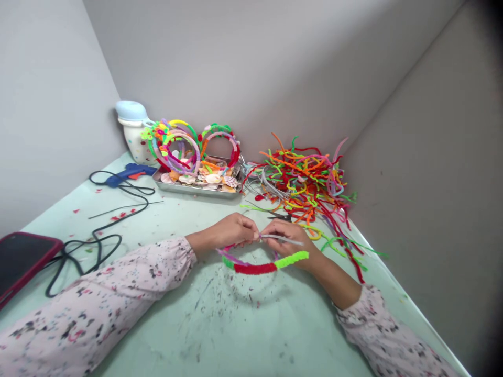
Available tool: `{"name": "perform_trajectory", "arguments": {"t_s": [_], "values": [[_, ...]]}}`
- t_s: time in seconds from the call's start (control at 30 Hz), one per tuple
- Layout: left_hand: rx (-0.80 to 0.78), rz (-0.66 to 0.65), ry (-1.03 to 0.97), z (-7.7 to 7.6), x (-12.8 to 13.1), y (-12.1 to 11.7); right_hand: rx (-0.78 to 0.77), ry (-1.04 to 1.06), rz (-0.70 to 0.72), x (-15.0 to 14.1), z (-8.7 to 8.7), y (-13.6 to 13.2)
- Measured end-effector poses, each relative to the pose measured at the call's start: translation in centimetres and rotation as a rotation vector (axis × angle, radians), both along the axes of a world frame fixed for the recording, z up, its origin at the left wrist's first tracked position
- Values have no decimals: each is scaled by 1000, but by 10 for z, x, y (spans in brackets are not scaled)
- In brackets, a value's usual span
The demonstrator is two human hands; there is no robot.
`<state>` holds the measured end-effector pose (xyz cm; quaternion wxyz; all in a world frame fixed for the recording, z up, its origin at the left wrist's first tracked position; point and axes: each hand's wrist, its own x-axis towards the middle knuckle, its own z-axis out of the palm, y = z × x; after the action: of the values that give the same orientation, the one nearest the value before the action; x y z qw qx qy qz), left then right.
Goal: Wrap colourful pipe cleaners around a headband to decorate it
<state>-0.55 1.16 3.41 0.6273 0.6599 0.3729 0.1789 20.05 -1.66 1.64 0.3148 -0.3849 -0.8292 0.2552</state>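
left hand and right hand are closed in a pinch on a headband, held just over the green table top. red and lime pipe cleaners cover its lower curve, purple runs up one side, and the grey end by the right hand is bare. more wrapped headbands stand in a metal tray of seashells, with a loose pipe cleaner pile beside it.

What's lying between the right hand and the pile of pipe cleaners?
In the head view, dark scissors lie on the table between the right hand and the pipe cleaner pile.
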Motion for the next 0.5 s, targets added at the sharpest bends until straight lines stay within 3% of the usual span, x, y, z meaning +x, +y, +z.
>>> {"name": "perform_trajectory", "arguments": {"t_s": [0.13,0.33,0.5], "values": [[-93,-42,-39,-1,-1,3,44,-56,80,1,9,-4],[-196,-111,-115,-11,-4,12,108,-129,91,-3,17,-11],[-213,-124,-83,-5,-5,11,203,-166,108,-4,15,-13]]}}
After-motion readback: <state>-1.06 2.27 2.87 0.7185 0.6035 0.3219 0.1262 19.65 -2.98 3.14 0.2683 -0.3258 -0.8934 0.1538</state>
